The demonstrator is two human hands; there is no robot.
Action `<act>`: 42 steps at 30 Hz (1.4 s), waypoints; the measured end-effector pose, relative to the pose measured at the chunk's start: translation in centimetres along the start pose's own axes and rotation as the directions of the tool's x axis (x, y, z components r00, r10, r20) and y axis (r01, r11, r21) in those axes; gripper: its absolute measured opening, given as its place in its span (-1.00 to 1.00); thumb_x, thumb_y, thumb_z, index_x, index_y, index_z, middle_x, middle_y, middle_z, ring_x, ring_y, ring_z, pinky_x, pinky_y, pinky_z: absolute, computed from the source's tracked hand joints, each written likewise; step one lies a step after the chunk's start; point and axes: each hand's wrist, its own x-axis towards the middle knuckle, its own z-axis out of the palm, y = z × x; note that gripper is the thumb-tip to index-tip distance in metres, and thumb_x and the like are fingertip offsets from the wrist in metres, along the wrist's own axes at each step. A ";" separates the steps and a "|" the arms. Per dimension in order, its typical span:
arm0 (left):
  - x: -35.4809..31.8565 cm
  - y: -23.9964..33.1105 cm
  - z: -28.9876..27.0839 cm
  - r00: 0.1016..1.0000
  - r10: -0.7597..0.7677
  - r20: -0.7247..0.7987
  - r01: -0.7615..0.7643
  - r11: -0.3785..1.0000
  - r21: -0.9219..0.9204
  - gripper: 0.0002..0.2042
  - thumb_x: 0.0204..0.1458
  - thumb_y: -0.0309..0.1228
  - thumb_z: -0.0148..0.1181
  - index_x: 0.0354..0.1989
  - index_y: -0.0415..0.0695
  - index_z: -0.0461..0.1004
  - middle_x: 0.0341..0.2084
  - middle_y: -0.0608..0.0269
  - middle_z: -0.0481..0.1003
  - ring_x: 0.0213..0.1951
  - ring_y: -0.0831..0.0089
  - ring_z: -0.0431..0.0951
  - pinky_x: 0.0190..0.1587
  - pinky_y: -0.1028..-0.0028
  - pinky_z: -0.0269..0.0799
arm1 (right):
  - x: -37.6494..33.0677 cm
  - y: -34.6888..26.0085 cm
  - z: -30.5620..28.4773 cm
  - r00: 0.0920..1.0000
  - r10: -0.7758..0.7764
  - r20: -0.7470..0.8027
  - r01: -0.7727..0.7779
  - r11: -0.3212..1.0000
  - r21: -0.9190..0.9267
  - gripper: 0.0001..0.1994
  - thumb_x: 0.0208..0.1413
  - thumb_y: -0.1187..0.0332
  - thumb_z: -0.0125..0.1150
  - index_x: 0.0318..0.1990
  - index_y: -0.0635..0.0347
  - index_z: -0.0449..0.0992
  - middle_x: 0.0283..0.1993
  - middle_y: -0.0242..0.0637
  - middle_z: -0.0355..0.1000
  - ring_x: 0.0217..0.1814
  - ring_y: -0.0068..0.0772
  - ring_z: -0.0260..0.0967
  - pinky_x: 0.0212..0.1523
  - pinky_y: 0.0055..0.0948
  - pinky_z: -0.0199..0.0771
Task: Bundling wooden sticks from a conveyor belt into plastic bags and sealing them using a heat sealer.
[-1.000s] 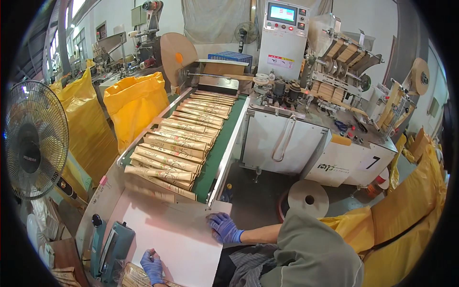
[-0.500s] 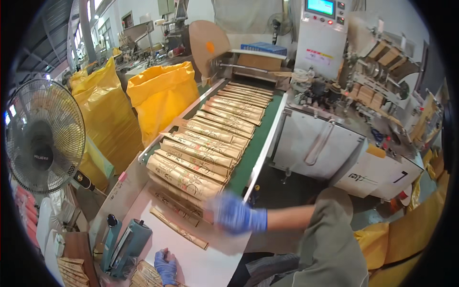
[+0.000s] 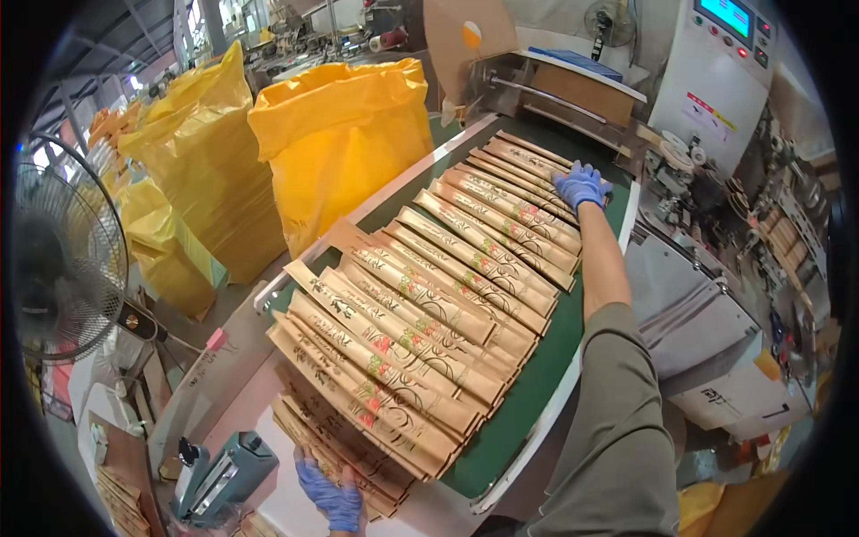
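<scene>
Long, flat brown paper packets [image 3: 447, 300] with dark, red and green print lie overlapping in a row on a green conveyor belt [image 3: 564, 349]. My right hand [image 3: 582, 185], in a blue glove, reaches to the far part of the row. Its fingers are spread over the right ends of the packets there. At the near end, my left hand [image 3: 329, 492], also gloved in blue, touches the lowest packets [image 3: 335, 447] at the pale tabletop. Its thumb stands apart from the fingers, whose tips are partly hidden against the packets.
A blue-grey bench device [image 3: 228, 479] stands left of my left hand. Large yellow bags [image 3: 344, 152] line the belt's left side, with a fan [image 3: 67, 251] further left. Machinery [image 3: 707, 188] and a control cabinet [image 3: 716, 80] with a lit screen stand right.
My right hand has moved from the near end of the row to its far right side. My left hand has come up against the nearest packets. The view has shifted closer to the belt.
</scene>
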 end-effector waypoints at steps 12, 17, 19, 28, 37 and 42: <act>0.3 0.5 1.7 0.994 0.098 -0.047 -0.080 0.952 0.295 -0.45 0.00 -0.25 0.06 0.16 -0.23 0.16 0.14 -0.07 0.14 0.15 0.02 0.15 0.17 0.24 0.05 | -13.9 -3.3 -1.2 0.609 -0.769 -0.197 0.793 0.579 0.192 -0.86 -0.09 0.35 0.06 -0.35 0.14 0.41 -0.22 -0.09 0.32 -0.14 -0.05 0.31 -0.15 -0.21 0.40; 3.3 -2.2 3.1 0.962 -0.259 -0.080 0.192 0.859 -0.475 -0.43 0.10 -0.08 -0.06 0.17 -0.25 0.10 0.16 0.00 0.14 0.17 0.17 0.15 0.17 0.33 0.08 | -28.2 -6.1 -4.9 0.574 -0.792 -0.207 0.812 0.517 0.271 -0.85 -0.07 0.33 0.05 -0.32 0.12 0.41 -0.21 -0.10 0.31 -0.14 -0.07 0.32 -0.15 -0.21 0.40; 5.2 -1.8 2.0 0.910 -0.406 0.079 0.301 0.519 -0.800 -0.35 0.10 -0.04 -0.06 0.20 -0.30 0.03 0.20 0.04 0.09 0.19 0.25 0.12 0.20 0.39 0.03 | -32.6 -7.4 -5.3 0.523 -0.832 -0.188 0.841 0.468 0.271 -0.83 -0.02 0.32 0.03 -0.27 0.12 0.40 -0.18 -0.10 0.31 -0.10 -0.05 0.31 -0.17 -0.17 0.39; 4.4 -2.1 -1.8 0.842 -0.539 0.027 0.523 0.802 -0.288 0.12 -0.46 0.18 0.35 0.20 -0.39 -0.02 0.15 -0.29 0.05 0.18 -0.04 0.10 0.19 0.27 0.08 | -45.1 -16.3 -0.3 0.649 -0.681 0.341 0.223 0.598 0.770 -0.46 0.03 -0.09 -0.09 -0.12 0.26 0.38 -0.01 0.14 0.31 0.01 0.19 0.28 -0.05 -0.08 0.32; -1.0 -4.2 -8.1 0.865 -0.225 0.448 0.497 0.266 -0.826 -0.55 -0.10 -0.17 0.26 -0.08 -0.14 0.36 -0.41 0.29 0.50 -0.36 0.46 0.52 -0.28 0.55 0.47 | -55.5 -11.9 -3.0 -0.203 -0.910 0.361 -0.797 0.368 0.479 -0.49 0.00 0.05 0.19 -0.04 0.29 0.37 -0.18 -0.24 0.45 -0.21 -0.43 0.44 -0.14 -0.43 0.48; -4.1 -1.3 -14.3 0.983 0.062 0.171 0.128 0.436 -0.891 -0.29 -0.30 -0.34 0.41 0.11 -0.11 0.22 -0.09 0.14 0.42 -0.08 0.36 0.45 -0.01 0.42 0.39 | -58.1 -9.5 -11.2 0.071 -0.988 0.135 -0.704 0.047 0.709 -0.40 -0.16 0.24 0.36 0.06 0.25 0.30 -0.02 -0.21 0.37 -0.02 -0.37 0.36 -0.01 -0.39 0.39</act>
